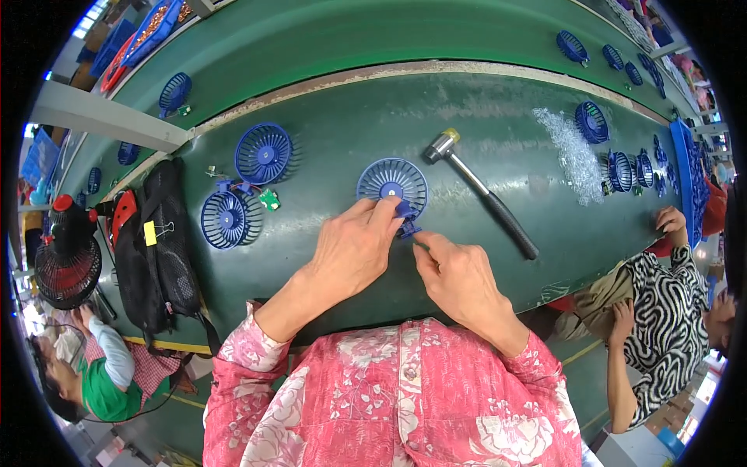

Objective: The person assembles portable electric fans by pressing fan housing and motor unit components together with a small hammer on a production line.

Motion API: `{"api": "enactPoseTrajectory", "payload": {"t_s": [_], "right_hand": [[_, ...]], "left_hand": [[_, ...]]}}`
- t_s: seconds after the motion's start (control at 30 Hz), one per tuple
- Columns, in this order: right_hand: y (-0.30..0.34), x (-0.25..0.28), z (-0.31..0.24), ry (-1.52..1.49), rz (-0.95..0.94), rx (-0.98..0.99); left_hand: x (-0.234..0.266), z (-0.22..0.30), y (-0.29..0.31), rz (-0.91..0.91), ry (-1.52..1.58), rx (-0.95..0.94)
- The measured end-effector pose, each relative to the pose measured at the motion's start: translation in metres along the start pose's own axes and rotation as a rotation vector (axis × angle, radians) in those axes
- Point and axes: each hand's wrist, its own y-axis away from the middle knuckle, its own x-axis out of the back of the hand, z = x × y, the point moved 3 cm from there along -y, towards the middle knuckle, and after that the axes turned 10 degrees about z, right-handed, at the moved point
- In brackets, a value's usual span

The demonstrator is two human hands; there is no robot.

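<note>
Holding a small blue plastic part at the lower right rim of a round blue fan grille, your left hand pinches it between thumb and fingertips, fingers closed narrowly around it. Your right hand sits just beside it at about 4 o'clock from the grille, its fingers curled in and its tips meeting the same blue part; a thin dark piece shows at its fingertips, too small to tell what it is. The grille lies flat on the green surface, near the middle of the view. At 2 o'clock from your hands a hammer with a black handle rests at a slant, its metal head toward the grille and well clear of it. At 10 o'clock two more blue fan grilles and lie close together, with a small green circuit board between them and your work. Farther out at 9 o'clock a black mesh bag hangs over the surface edge. At 2 o'clock, far off, a heap of clear plastic bits lies beside further blue grilles. Another person's hand rests at the surface edge at 3 o'clock.
</note>
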Motion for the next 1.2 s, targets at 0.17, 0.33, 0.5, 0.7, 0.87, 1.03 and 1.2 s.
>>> {"api": "enactPoseTrajectory", "payload": {"t_s": [0.17,0.33,0.5,0.7,0.87,1.03,1.2], "right_hand": [[0.002,0.000,0.005,-0.037,-0.011,-0.093],[0.003,-0.007,0.015,-0.121,-0.010,-0.145],[0.002,-0.008,0.019,-0.151,-0.023,-0.167],[0.003,-0.008,0.022,-0.183,-0.040,-0.202],[0.004,-0.007,0.023,-0.188,-0.040,-0.192],[0.005,-0.008,0.027,-0.184,-0.046,-0.186],[0.005,-0.007,0.024,-0.125,-0.022,-0.136]], "left_hand": [[0.004,0.002,0.000,-0.040,0.042,-0.040],[0.003,0.004,0.006,0.004,0.009,-0.154],[0.001,0.010,0.007,0.023,-0.053,-0.181],[-0.013,0.010,0.011,0.099,-0.123,-0.216],[-0.021,0.008,0.013,0.148,-0.141,-0.259],[-0.028,0.006,0.017,0.255,-0.086,-0.293],[-0.032,0.005,0.017,0.319,-0.090,-0.333]]}}
